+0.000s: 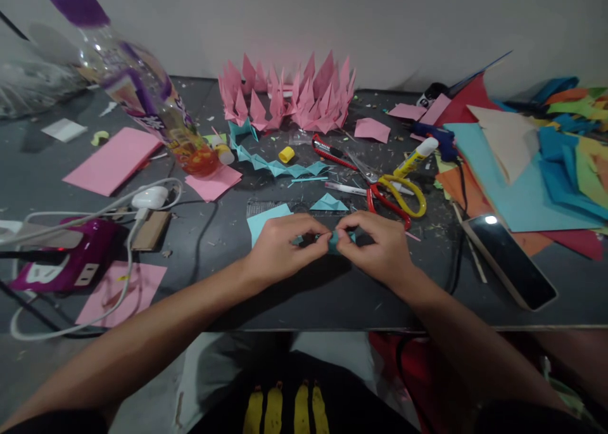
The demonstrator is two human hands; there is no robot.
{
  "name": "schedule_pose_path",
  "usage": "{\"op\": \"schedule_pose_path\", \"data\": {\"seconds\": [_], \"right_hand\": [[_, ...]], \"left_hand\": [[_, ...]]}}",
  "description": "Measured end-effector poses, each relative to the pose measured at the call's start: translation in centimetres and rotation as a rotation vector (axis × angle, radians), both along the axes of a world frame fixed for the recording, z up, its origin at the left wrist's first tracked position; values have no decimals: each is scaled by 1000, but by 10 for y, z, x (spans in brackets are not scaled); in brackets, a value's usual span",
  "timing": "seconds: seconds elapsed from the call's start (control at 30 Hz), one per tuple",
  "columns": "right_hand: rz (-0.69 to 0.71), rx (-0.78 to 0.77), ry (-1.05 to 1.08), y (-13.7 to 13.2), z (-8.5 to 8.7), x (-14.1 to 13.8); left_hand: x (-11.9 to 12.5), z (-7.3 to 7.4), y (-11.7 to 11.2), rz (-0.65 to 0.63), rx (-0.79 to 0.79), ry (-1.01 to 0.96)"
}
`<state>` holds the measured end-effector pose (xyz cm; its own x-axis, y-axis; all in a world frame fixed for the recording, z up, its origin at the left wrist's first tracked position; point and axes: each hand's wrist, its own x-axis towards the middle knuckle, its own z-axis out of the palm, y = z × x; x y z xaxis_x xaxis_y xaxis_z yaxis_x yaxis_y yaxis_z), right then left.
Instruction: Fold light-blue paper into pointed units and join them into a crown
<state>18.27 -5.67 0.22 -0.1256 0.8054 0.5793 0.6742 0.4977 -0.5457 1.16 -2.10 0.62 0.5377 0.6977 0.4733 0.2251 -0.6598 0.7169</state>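
Near the center of the frame, the left hand (287,245) had its thumb and forefinger drawn together in a narrow pinch on a small piece of teal paper (334,242). The right hand (376,247) pinched the same piece just beside it, its thumb and forefinger bent close; the fingers partly hid the paper, so its exact fold could not be told. A folded teal triangle (329,203) lay just above the hands, a teal sheet (266,221) left of it, and scissors (403,192) right of center.
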Motion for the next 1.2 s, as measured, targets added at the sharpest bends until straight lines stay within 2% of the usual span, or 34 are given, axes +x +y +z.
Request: {"op": "schedule_pose_path", "data": {"seconds": [0.07, 0.17, 0.27, 0.37, 0.43, 0.5, 0.6, 0.67, 0.8, 0.87, 1.03, 1.2], "right_hand": [[-92, -74, 78, 2, 0, 6], [-144, -250, 401, 7, -1, 16], [-22, -463, 704, 12, -2, 18], [130, -656, 756, 13, -3, 13], [151, -691, 735, 12, -2, 9], [124, -670, 673, 10, 0, 8], [46, -556, 472, 7, 2, 7], [32, -450, 289, 5, 2, 6], [131, -280, 33, 2, 1, 4], [128, -237, 28, 1, 0, 3], [35, -196, 101, 1, 0, 3], [123, -87, -10, 1, -1, 2]], "left_hand": [[-2, 3, 1, 67, -20, -29], [-4, 6, 4, 200, -106, -107], [-5, 5, 8, 262, -222, -199], [-3, 2, 9, 268, -303, -250], [-2, 1, 9, 264, -332, -254], [-2, 0, 9, 247, -351, -241], [-3, 1, 10, 186, -357, -173], [-4, 2, 10, 147, -290, -100], [-5, 4, 8, 2, -101, 16], [-4, 5, 6, -30, -105, 33], [-1, 5, 4, 8, -222, 36], [-2, 0, 5, -27, -88, 100]]}}
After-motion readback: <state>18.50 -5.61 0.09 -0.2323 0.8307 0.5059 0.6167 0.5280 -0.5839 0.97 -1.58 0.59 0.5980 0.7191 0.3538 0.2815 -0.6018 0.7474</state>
